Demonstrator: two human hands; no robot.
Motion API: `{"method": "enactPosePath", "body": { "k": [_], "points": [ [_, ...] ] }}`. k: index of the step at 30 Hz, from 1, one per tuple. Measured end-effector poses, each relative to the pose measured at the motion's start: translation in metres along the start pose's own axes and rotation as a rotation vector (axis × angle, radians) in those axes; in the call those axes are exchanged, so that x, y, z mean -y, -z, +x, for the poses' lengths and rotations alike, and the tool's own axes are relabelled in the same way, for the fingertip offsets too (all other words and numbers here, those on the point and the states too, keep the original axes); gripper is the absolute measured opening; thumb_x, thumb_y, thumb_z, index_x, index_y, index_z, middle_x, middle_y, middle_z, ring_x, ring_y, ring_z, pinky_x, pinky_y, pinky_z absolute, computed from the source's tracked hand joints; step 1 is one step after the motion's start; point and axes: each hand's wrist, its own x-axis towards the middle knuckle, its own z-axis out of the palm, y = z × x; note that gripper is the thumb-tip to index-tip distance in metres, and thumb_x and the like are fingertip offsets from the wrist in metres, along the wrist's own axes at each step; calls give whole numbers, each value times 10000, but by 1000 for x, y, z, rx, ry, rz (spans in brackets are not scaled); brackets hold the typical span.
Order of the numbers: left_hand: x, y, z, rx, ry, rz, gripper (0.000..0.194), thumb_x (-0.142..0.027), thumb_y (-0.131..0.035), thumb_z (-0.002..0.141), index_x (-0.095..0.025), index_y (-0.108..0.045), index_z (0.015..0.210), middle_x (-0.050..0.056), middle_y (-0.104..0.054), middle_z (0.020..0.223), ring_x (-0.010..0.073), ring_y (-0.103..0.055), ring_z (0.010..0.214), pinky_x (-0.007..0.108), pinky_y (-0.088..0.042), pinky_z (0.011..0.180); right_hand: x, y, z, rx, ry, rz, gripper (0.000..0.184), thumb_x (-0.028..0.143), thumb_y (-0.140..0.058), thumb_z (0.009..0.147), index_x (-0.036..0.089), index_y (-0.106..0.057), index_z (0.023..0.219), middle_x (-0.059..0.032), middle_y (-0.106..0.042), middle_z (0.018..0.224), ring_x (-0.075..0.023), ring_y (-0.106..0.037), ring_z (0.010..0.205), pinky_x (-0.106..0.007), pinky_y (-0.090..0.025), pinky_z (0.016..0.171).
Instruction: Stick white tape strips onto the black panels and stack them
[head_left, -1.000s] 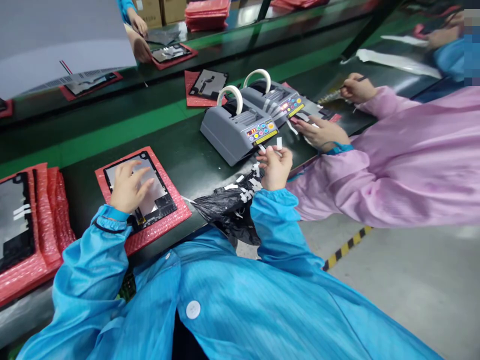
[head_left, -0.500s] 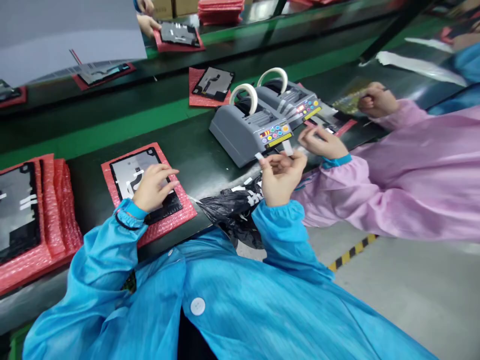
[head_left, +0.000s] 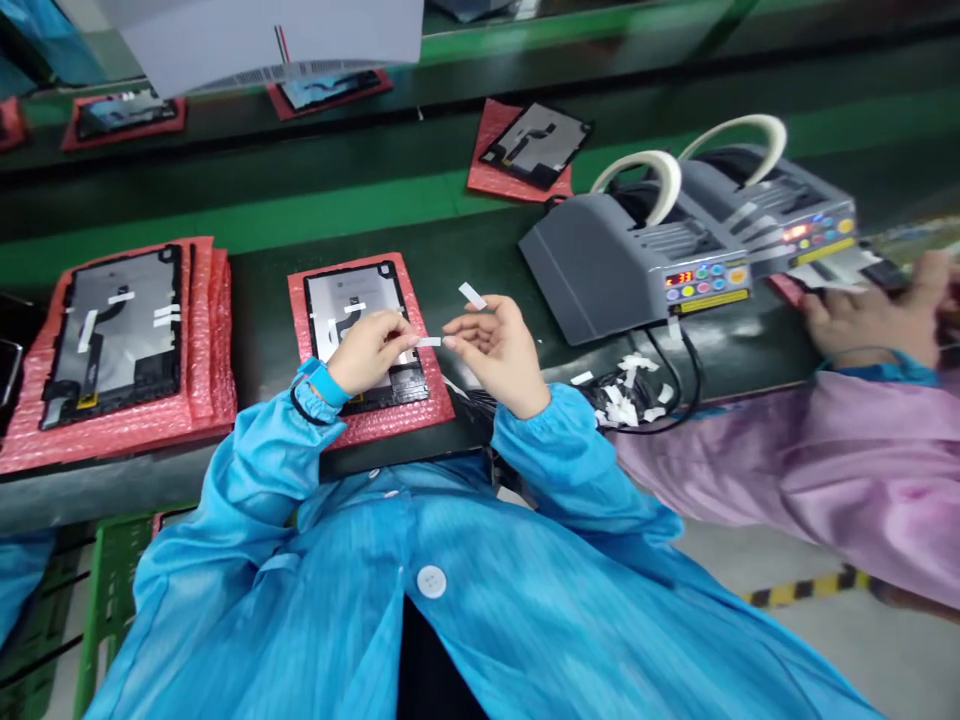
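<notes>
My left hand (head_left: 373,350) is closed in a pinch on a short white tape strip (head_left: 428,342), above a flat display panel (head_left: 409,388) with a grey back and black edge. White strips are stuck on that panel, and my left hand hides part of it. The panel lies on a sheet of red bubble wrap (head_left: 375,428). Close by, my right hand (head_left: 504,358) has its fingers curled, its thumb tip beside the strip's free end. A second white tape strip (head_left: 472,295) clings to a fingertip of my right hand.
Two grey tape dispensers (head_left: 600,265) stand to the right, with a heap of tape scraps (head_left: 626,395) and black cables in front. A stack of wrapped panels (head_left: 124,330) sits left. A co-worker's hand (head_left: 874,320) is at far right. Another panel (head_left: 538,145) lies behind.
My right hand has moved left from the tape dispenser to beside my left hand. One tape strip is now between my left fingers. The view has shifted to the right dispensers' left side.
</notes>
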Motion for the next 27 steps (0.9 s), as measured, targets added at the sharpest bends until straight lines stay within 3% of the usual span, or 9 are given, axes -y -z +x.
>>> {"method": "enactPosePath", "body": {
  "k": [6, 12, 16, 20, 27],
  "points": [
    [5, 3, -2, -17, 59, -54, 156, -252, -540, 805, -170, -540, 673, -2, -577, 687, 122, -507, 667, 255, -411, 662, -2, -10, 9, 82, -26, 73, 458, 376, -704, 672, 243, -365, 949, 46, -575, 709, -105, -570, 609, -270, -474, 608],
    [11, 1, 3, -7, 182, -52, 180, -292, -537, 815, -168, -561, 687, -1, -587, 684, 128, -512, 654, 262, -417, 650, -10, -18, 22, 71, -47, 82, 443, 277, -669, 669, 246, -333, 957, 65, -558, 685, -100, -561, 592, -267, -466, 611],
    [13, -6, 15, 7, 366, 186, 157, -270, -530, 828, -167, -605, 736, 61, -615, 835, 209, -546, 881, 340, -426, 780, -27, -23, 42, 65, -130, 5, 465, 204, -640, 642, 242, -307, 963, 77, -550, 664, -115, -581, 595, -271, -465, 617],
    [9, -15, 23, 45, 501, 405, 170, -267, -506, 843, -172, -644, 810, 119, -574, 1080, 303, -455, 1117, 444, -371, 905, -42, -28, 56, 77, -247, -97, 481, 159, -627, 604, 224, -309, 959, 89, -535, 604, -133, -587, 576, -281, -465, 621],
    [18, -24, 20, 34, 455, 386, 192, -281, -496, 839, -171, -633, 762, 142, -570, 1037, 355, -443, 1085, 504, -354, 862, -44, -28, 56, 79, -279, -147, 445, 158, -600, 580, 233, -299, 899, 103, -541, 566, -129, -575, 548, -271, -440, 600]
  ]
}}
